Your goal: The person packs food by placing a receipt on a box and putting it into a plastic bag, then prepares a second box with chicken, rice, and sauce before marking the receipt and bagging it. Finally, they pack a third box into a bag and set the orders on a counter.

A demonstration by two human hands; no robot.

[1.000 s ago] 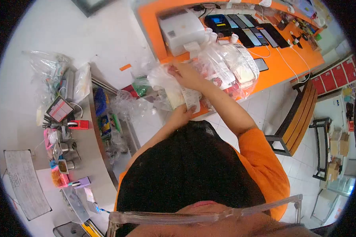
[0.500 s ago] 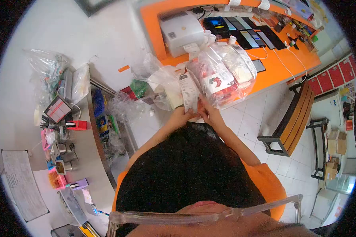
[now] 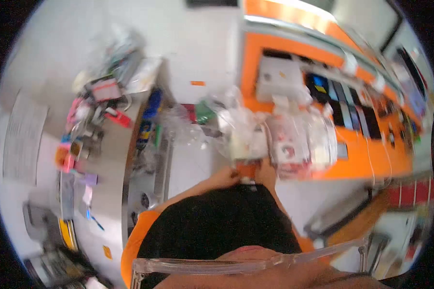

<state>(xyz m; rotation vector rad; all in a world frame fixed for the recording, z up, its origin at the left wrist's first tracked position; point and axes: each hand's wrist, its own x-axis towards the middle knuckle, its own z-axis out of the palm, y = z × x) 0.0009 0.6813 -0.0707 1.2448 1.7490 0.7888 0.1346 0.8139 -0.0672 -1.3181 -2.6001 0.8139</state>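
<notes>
Motion blur smears the whole head view. My left hand (image 3: 225, 177) is at the orange counter's front edge, its fingers beside a reddish-brown patch. Close by on the right, my right hand (image 3: 265, 174) points up toward the bags, fingers indistinct. Whether either hand grips anything is too blurred to tell. Just beyond them lies a clear plastic bag (image 3: 243, 126) with pale contents. To its right stands a larger full plastic bag (image 3: 289, 139) with white and red things inside and a printed label.
The orange counter (image 3: 357, 161) carries a white printer (image 3: 277, 77), a dark card terminal (image 3: 318, 86) and several phones (image 3: 354, 113). On the left, a grey counter (image 3: 108, 180) holds small containers and a red tape dispenser (image 3: 118, 117). A bench (image 3: 347, 216) stands at right.
The view has swung, so the counter and bags appear farther right and lower. My hands have moved apart slightly. The long receipt strip between them no longer shows clearly.
</notes>
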